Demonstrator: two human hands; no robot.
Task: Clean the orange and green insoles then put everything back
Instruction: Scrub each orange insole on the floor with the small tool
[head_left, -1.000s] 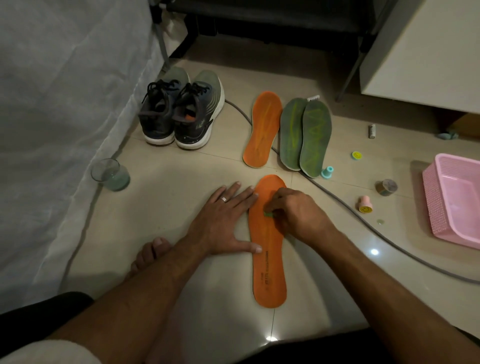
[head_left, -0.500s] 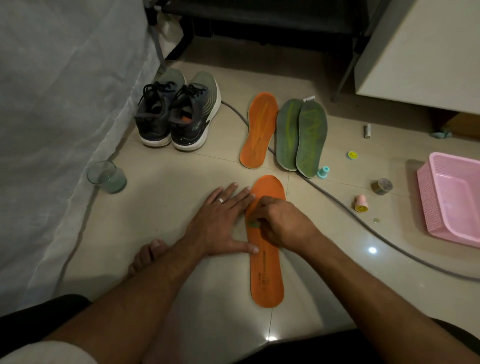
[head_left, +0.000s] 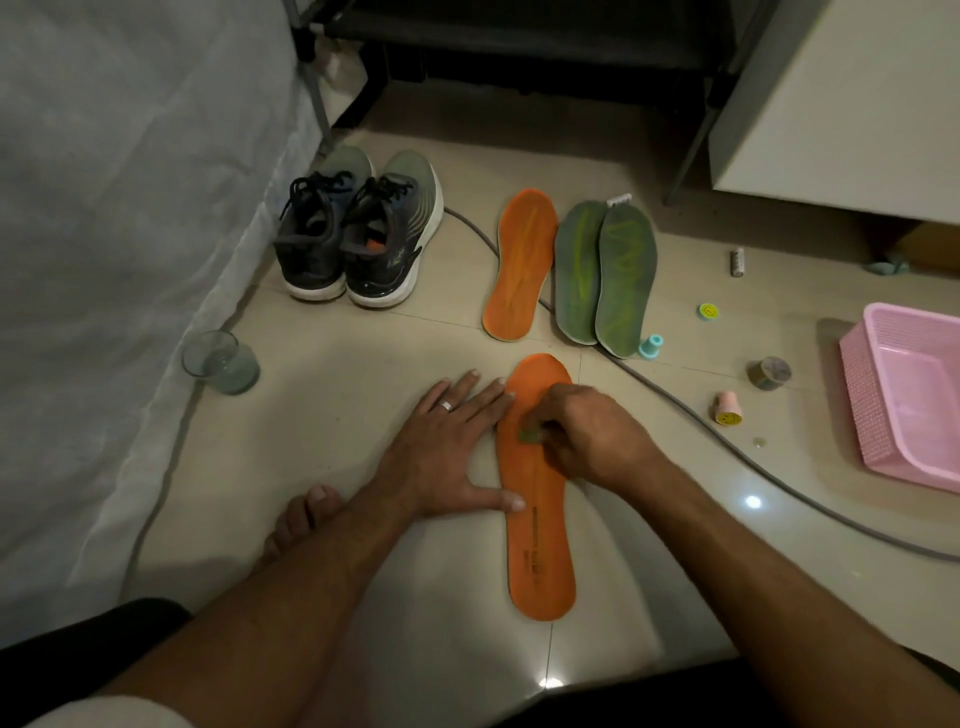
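Observation:
An orange insole lies lengthwise on the tiled floor in front of me. My left hand lies flat with fingers spread, its thumb and fingertips pressing the insole's left edge. My right hand is closed on a small green scrub piece pressed to the insole's forepart. A second orange insole and two green insoles lie side by side farther back. A pair of grey-green sneakers stands at the back left.
A glass of water stands by the bed sheet on the left. A grey cable crosses the floor. A pink basket sits right, with small stamps, a tape roll and a teal cap scattered nearby. My bare foot rests lower left.
My right hand has shifted a little back and forth across the insole's forepart with the green piece. My left hand has stayed flat on the insole's edge.

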